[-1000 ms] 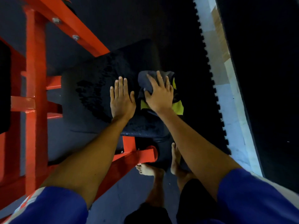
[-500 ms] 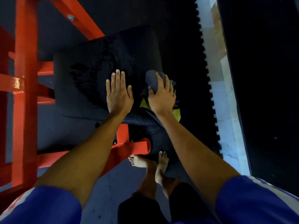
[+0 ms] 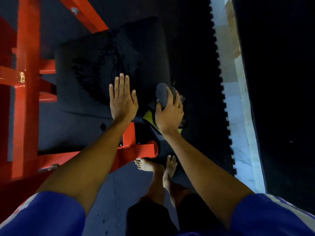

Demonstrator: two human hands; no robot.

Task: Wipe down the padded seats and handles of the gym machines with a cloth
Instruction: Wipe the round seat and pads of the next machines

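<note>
A black padded seat [image 3: 95, 68] of an orange-framed gym machine fills the centre left; its surface has a wet sheen. My left hand [image 3: 123, 99] lies flat with straight fingers on the seat's near right part. My right hand [image 3: 168, 111] grips a bunched grey and yellow-green cloth [image 3: 162, 95] at the seat's near right corner, fingers curled over the wad. Part of the cloth hangs below my palm, off the seat's edge.
The orange steel frame [image 3: 25, 82] stands at the left, with a crossbar [image 3: 139, 149] under the seat near my bare feet [image 3: 153, 165]. Black interlocking rubber matting [image 3: 201, 82] covers the floor to the right, beside a pale floor strip [image 3: 238, 108].
My right hand has slid the cloth toward me to the seat's near right corner and curled more tightly over it. My left hand stays flat on the pad.
</note>
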